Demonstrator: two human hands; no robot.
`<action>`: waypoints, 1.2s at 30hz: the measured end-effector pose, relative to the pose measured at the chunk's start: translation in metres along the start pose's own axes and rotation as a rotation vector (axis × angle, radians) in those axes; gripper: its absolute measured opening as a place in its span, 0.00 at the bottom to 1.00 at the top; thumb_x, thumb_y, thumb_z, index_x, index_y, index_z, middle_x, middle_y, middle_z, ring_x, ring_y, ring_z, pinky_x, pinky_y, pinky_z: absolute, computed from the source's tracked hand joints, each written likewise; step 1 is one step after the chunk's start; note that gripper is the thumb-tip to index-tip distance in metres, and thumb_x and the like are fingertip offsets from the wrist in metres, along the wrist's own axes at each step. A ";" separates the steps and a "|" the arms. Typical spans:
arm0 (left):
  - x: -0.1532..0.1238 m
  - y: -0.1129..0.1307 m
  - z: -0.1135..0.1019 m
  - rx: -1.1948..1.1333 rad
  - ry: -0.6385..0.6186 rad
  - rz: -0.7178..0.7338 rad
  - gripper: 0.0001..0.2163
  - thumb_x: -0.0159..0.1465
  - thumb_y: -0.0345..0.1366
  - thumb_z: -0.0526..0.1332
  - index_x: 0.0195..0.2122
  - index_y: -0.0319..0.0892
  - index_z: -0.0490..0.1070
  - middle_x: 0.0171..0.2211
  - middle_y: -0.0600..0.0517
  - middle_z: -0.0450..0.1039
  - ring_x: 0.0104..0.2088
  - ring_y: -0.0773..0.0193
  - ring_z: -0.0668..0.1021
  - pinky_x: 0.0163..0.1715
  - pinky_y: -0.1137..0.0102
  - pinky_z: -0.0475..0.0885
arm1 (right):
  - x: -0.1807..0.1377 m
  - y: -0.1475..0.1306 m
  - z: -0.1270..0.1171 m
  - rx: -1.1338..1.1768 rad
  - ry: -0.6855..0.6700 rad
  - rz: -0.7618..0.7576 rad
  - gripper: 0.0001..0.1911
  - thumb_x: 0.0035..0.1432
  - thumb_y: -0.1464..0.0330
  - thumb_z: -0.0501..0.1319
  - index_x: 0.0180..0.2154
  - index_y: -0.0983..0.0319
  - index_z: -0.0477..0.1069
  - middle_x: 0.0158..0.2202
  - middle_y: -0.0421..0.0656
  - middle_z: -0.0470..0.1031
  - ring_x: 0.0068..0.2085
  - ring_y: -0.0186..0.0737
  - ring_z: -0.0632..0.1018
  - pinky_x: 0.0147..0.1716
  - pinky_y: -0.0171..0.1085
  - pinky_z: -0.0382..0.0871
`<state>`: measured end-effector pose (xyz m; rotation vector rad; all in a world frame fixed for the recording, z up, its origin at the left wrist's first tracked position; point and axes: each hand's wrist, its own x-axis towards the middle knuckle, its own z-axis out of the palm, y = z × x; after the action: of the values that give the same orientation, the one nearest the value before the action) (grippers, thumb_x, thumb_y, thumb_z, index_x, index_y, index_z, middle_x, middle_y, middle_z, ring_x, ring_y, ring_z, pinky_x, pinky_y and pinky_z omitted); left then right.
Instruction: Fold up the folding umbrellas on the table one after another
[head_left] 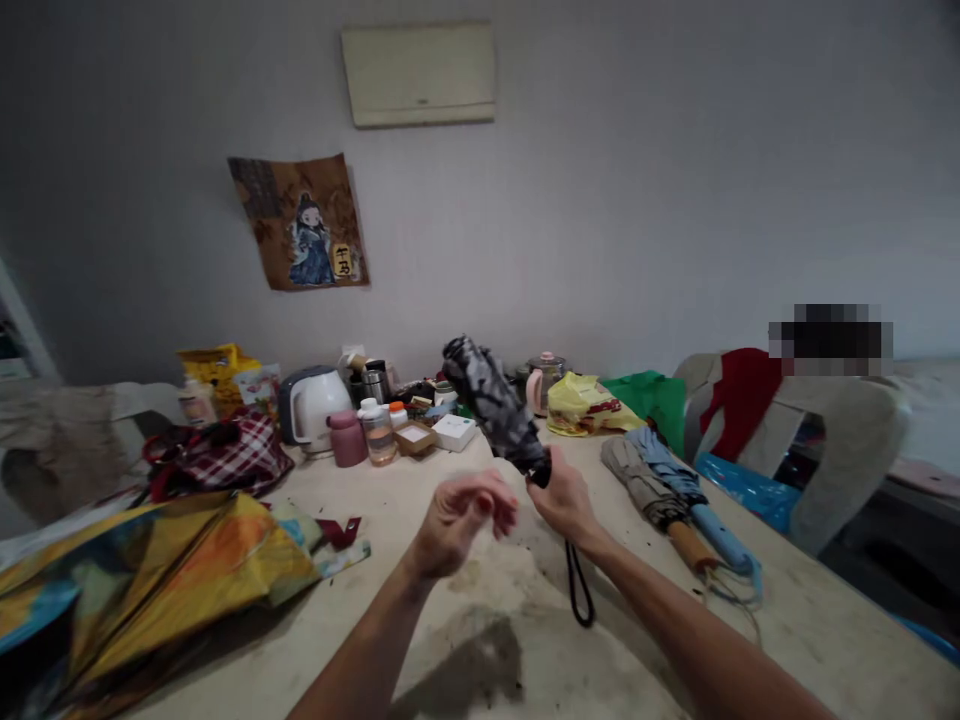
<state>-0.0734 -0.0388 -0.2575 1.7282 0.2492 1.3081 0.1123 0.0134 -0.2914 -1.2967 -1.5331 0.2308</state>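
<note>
My right hand (564,500) grips the handle of a folded grey patterned umbrella (491,400), which points up and away to the left. Its black wrist strap (578,592) hangs down below the hand. My left hand (461,518) hovers just left of the handle with its fingers curled in and smeared by motion; I see nothing in it. Both hands are above the stained pale table (517,640).
Two folded umbrellas, beige (649,490) and light blue (694,500), lie to the right. An open yellow and orange umbrella (150,575) covers the left. At the back stand a white kettle (315,405), bottles, small boxes and a yellow bag (581,405). A person sits at far right.
</note>
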 end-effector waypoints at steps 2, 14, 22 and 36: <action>-0.003 0.000 0.008 -0.115 -0.133 -0.059 0.23 0.59 0.52 0.62 0.48 0.40 0.72 0.30 0.46 0.75 0.25 0.65 0.75 0.25 0.70 0.69 | 0.002 0.002 -0.004 0.149 0.046 0.089 0.14 0.42 0.67 0.62 0.35 0.61 0.66 0.24 0.40 0.70 0.26 0.38 0.70 0.26 0.35 0.60; 0.002 -0.035 0.011 -0.072 0.286 -0.505 0.21 0.48 0.50 0.71 0.33 0.36 0.76 0.23 0.51 0.71 0.23 0.70 0.70 0.22 0.76 0.62 | 0.013 -0.008 -0.034 1.187 -0.198 0.320 0.14 0.37 0.64 0.66 0.24 0.63 0.62 0.16 0.33 0.62 0.16 0.24 0.64 0.15 0.27 0.55; 0.001 -0.052 0.014 -0.030 0.259 -0.561 0.22 0.49 0.49 0.70 0.39 0.38 0.76 0.25 0.52 0.73 0.23 0.69 0.69 0.23 0.74 0.65 | 0.004 -0.002 -0.019 1.013 -0.209 0.300 0.08 0.36 0.69 0.62 0.21 0.62 0.63 0.15 0.32 0.63 0.13 0.27 0.64 0.12 0.28 0.57; 0.027 -0.068 0.015 0.128 0.621 -0.376 0.21 0.42 0.42 0.71 0.38 0.41 0.75 0.39 0.47 0.79 0.48 0.51 0.75 0.52 0.58 0.67 | -0.021 -0.026 -0.012 0.643 -0.281 0.039 0.10 0.40 0.72 0.63 0.30 0.62 0.66 0.21 0.35 0.67 0.21 0.31 0.68 0.20 0.29 0.62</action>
<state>-0.0259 0.0085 -0.2915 1.2450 0.9798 1.5261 0.1030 -0.0192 -0.2807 -0.7996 -1.4860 0.8842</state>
